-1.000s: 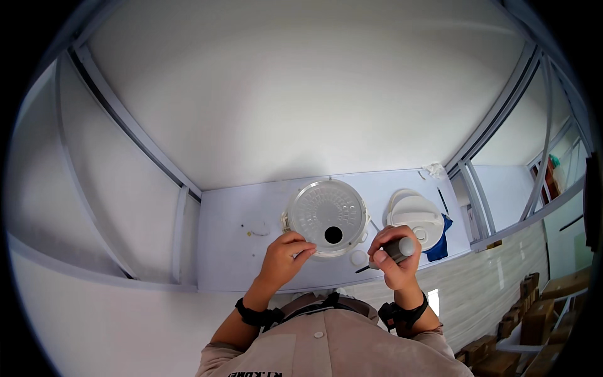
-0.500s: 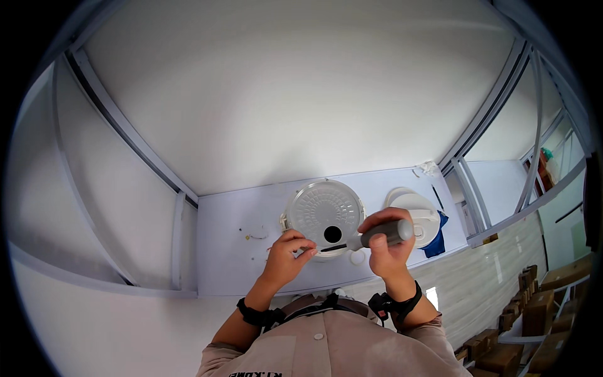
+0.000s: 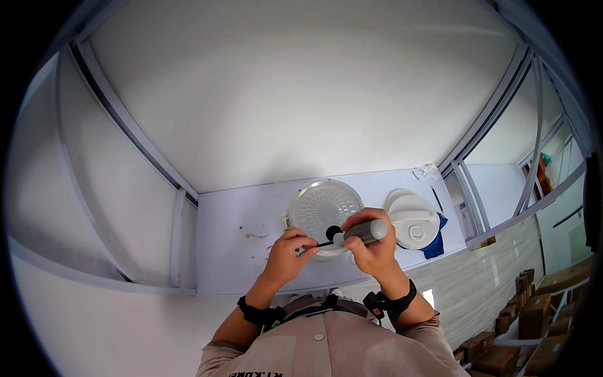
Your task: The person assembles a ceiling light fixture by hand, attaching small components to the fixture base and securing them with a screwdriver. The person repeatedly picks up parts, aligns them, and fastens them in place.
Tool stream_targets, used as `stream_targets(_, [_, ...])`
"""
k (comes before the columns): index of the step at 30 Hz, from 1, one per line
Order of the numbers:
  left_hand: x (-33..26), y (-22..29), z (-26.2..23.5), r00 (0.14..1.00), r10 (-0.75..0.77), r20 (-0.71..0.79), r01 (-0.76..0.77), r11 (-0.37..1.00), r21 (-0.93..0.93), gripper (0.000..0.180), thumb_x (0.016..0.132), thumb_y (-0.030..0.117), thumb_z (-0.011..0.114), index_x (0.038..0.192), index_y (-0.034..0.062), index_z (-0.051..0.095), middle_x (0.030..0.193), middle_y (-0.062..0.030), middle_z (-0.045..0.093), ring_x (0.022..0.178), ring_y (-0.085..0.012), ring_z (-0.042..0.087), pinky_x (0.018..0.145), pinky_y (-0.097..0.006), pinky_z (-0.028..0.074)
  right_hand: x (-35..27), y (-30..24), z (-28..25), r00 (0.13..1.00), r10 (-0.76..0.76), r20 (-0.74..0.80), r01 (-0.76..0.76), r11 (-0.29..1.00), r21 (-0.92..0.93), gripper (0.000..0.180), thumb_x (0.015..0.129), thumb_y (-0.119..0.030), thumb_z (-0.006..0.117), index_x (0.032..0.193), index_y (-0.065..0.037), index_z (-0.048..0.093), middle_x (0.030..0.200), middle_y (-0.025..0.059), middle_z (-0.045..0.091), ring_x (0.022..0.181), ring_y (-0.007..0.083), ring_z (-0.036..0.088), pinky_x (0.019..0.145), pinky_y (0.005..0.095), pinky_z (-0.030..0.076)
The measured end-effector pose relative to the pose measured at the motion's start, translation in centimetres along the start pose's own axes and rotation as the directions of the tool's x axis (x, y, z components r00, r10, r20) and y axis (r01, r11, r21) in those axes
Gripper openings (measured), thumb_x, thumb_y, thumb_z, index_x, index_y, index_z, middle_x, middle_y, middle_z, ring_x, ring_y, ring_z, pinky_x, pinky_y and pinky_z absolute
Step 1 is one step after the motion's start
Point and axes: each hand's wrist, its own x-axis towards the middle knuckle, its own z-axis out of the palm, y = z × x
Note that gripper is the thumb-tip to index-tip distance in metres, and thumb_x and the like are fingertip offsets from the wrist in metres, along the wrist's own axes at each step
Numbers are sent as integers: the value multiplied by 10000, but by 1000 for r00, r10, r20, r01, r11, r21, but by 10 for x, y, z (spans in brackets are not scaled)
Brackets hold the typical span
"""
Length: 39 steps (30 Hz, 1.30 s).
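Note:
My right hand (image 3: 374,251) is wrapped round the thick grey handle of a screwdriver (image 3: 367,231), whose dark shaft points left. At the tip, my left hand (image 3: 287,256) is closed in a pinch; whatever small thing it may hold there is too small to make out. Both hands are over the near edge of a round appliance body (image 3: 317,204), pale-rimmed, with a patterned metallic face turned up and a dark round hole (image 3: 333,232) in it. Part of that hole is hidden by the screwdriver and my right hand.
To the right sits a white appliance lid (image 3: 411,210) with a raised handle, on a blue cloth (image 3: 434,250). A thin black rod (image 3: 438,200) and a crumpled white rag (image 3: 429,168) lie beyond it. Small loose parts (image 3: 252,236) dot the white table (image 3: 220,217) at left.
My right hand has moved left with the screwdriver, bringing its tip to the fingers of my left hand. The left hand has hardly moved.

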Motion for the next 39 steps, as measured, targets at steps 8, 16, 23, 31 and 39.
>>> stream_targets(8, [1,1,-1,1000,8,-5,-8,1000,27,147,873,110,842,1003,55,802,965,-48,683,810,-184,654,708,-310,525,17,-19,14,989,-145,6,145,984,-99,791,842,-319,929,1420,-40,467,1006,123,711,901,191,690,773,311,551])
stream_targets(16, [1,2,-2,1000,-10,11,10,1000,-7,144,874,92,836,1003,41,799,958,-54,679,798,-189,671,700,-307,528,38,-37,3,930,-269,249,340,887,-313,680,944,-299,797,1509,-47,513,1199,178,688,969,374,708,788,404,590])
stream_targets(23, [1,-3,-1,1000,23,8,-23,1000,2,148,879,91,835,1010,36,796,955,-65,672,815,-195,695,720,-315,545,45,-50,-9,894,-245,375,273,962,-24,561,989,-144,728,1508,-17,555,1350,241,673,1169,362,712,923,413,590])
stream_targets(31, [3,0,-5,997,75,30,-76,996,44,170,866,115,857,1005,38,798,952,-66,670,839,-200,695,740,-322,553,38,-36,-7,914,-318,253,373,904,-211,548,846,-165,878,1362,-82,713,1246,143,678,958,270,697,766,339,589])
stream_targets(39, [1,-5,-2,998,53,24,-53,999,4,176,856,112,862,999,34,795,956,-61,671,827,-204,679,730,-321,546,42,-58,5,943,-239,233,262,962,-72,485,932,-55,763,1409,-62,671,1275,163,666,981,286,705,808,355,605])
